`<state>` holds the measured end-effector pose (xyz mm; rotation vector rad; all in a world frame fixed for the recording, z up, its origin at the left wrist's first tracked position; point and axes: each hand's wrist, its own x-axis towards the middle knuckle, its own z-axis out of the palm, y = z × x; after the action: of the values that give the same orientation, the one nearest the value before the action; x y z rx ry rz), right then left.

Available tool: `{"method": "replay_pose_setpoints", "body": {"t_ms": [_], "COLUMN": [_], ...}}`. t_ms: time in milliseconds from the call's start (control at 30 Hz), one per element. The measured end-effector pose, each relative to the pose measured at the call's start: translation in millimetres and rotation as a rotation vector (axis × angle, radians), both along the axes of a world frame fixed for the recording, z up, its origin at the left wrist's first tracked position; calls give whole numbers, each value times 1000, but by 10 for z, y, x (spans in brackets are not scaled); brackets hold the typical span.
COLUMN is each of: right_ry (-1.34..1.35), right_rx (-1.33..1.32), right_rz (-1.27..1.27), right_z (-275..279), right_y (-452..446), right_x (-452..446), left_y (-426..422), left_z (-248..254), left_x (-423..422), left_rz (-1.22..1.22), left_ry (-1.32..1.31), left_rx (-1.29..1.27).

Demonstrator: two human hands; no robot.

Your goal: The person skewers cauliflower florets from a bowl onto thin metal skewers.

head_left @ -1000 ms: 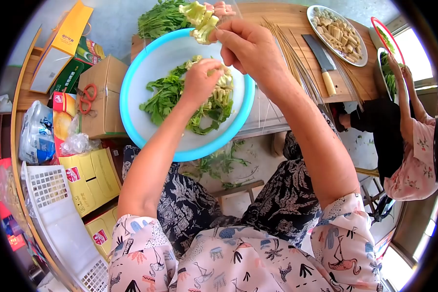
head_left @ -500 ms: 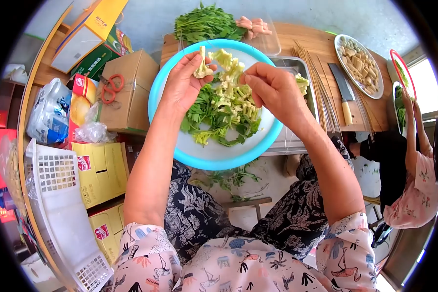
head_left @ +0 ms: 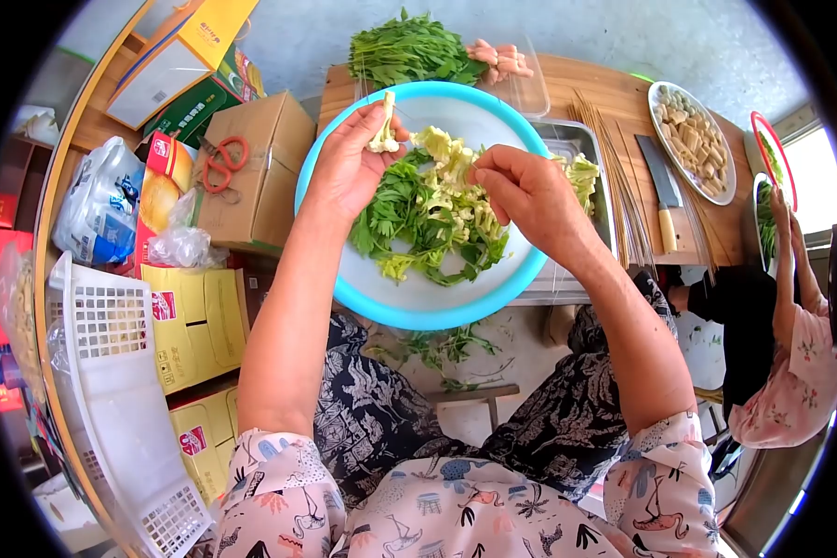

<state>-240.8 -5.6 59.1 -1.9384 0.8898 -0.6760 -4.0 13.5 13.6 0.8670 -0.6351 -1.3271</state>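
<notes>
My left hand (head_left: 352, 163) is closed round a cauliflower floret (head_left: 384, 128), its pale stalk pointing up, above the far left part of a blue-rimmed basin (head_left: 418, 319). Over the basin's right side, my right hand (head_left: 527, 193) has thumb and forefinger pinched together. Its fingertips are close to the heaped cauliflower pieces (head_left: 448, 166); I cannot make out what is between them. Leafy greens (head_left: 386, 219) lie in the basin beside and under the cauliflower.
A metal tray (head_left: 602, 200) with cauliflower (head_left: 582, 179) stands right of the basin. Beyond are bamboo skewers (head_left: 623, 200), a knife (head_left: 660, 186) and a plate of food pieces (head_left: 693, 149). Cut greens (head_left: 405, 42) sit behind. Scissors (head_left: 223, 166) lie on a carton (head_left: 270, 181). A co-worker's arms (head_left: 786, 251) are far right.
The view has shifted slightly. My right hand is a little lower, and the cauliflower piece by its fingertips has dropped towards the heap. My left hand still holds the floret.
</notes>
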Motion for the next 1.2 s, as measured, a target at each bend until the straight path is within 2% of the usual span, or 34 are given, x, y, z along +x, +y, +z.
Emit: {"method": "replay_pose_setpoints", "body": {"t_ms": [667, 1200], "right_ry": [6, 15], "right_rx": [-2, -9], "right_rz": [32, 32], "right_z": [-74, -88], "right_y": [-14, -4], "right_x": [-4, -29], "left_y": [11, 12], "left_z": [15, 32], "left_x": [-22, 35], "left_rz": [2, 1], "left_ry": [32, -112], "left_rx": [-21, -44]}}
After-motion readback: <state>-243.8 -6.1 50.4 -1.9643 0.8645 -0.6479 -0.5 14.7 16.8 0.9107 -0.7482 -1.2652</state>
